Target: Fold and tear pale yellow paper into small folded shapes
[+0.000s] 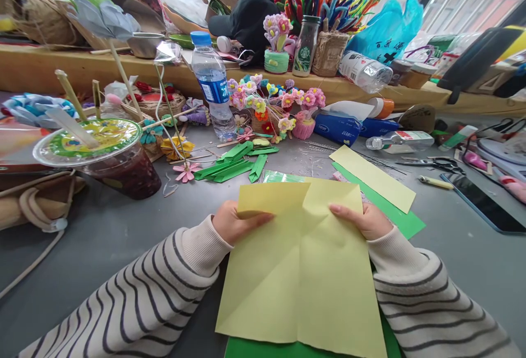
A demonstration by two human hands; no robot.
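A large yellow sheet of paper [299,276], creased down its middle and diagonally, is held up over the grey table. My left hand [240,221] grips its upper left edge, thumb in front and the other fingers hidden behind. At the upper right edge my right hand [365,219] pinches it the same way. Green paper [263,349] shows beneath the sheet's lower edge. Beyond my right hand, a yellow strip [373,177] lies over another green sheet [405,223]. Several folded green strips [230,163] lie behind the sheet.
On the left stands a lidded drink cup [123,169]. A water bottle [213,89] and fuzzy flowers [267,103] are at the back. To the right are scissors [441,164], a yellow-handled cutter [435,182] and a phone [485,202]. A crowded shelf [172,81] runs behind.
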